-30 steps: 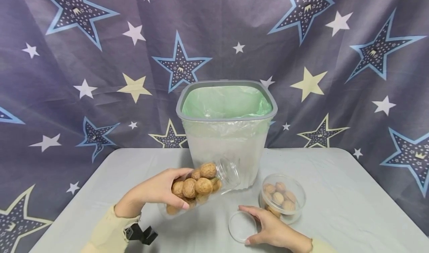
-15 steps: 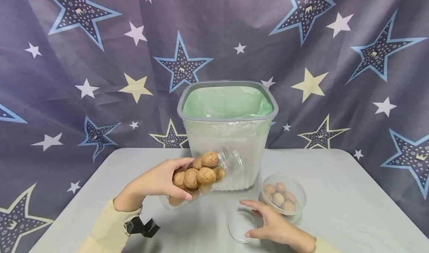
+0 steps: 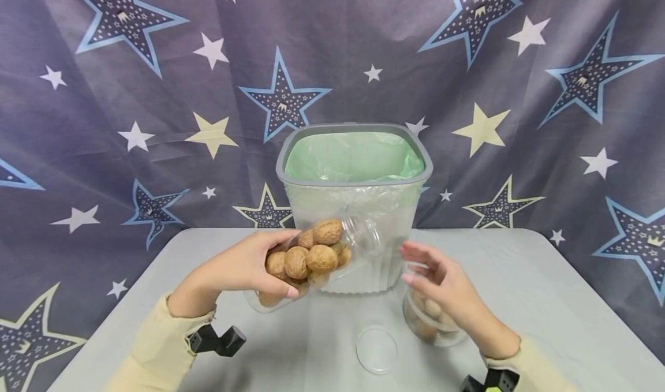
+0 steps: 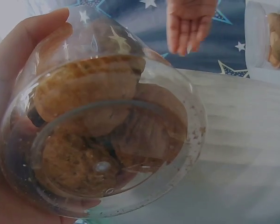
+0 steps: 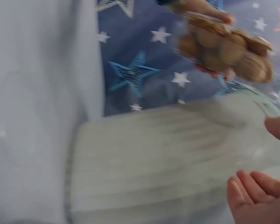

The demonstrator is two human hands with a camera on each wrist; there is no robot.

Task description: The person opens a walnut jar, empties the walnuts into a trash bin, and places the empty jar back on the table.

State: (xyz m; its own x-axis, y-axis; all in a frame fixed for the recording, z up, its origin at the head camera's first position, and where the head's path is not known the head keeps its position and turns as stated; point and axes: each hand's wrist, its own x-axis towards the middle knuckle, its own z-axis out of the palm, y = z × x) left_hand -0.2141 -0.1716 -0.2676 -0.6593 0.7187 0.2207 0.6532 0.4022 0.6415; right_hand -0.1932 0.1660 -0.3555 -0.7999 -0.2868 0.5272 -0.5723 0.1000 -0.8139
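Observation:
My left hand (image 3: 249,265) grips a clear plastic jar (image 3: 363,236) holding several walnuts (image 3: 322,258). The jar lies tilted in the hand, its uncovered mouth pointing right and slightly up, in front of the bin. In the left wrist view the jar's round base (image 4: 177,172) fills the near part, walnuts pressed behind it. My right hand (image 3: 441,282) is in the air with nothing in its fingers, which are loosely bent. It partly hides a clear round tub (image 3: 436,334) of walnuts. On the table below lies a clear round lid (image 3: 377,350).
A pale bin (image 3: 353,219) with a grey rim and a green-tinted liner stands at the back middle of the pale table (image 3: 519,299). Behind the table hangs a star-patterned curtain (image 3: 332,34).
My right hand has left the lid, which stays on the table, and has risen towards the jar, in front of the tub. My left hand has raised the jar a little.

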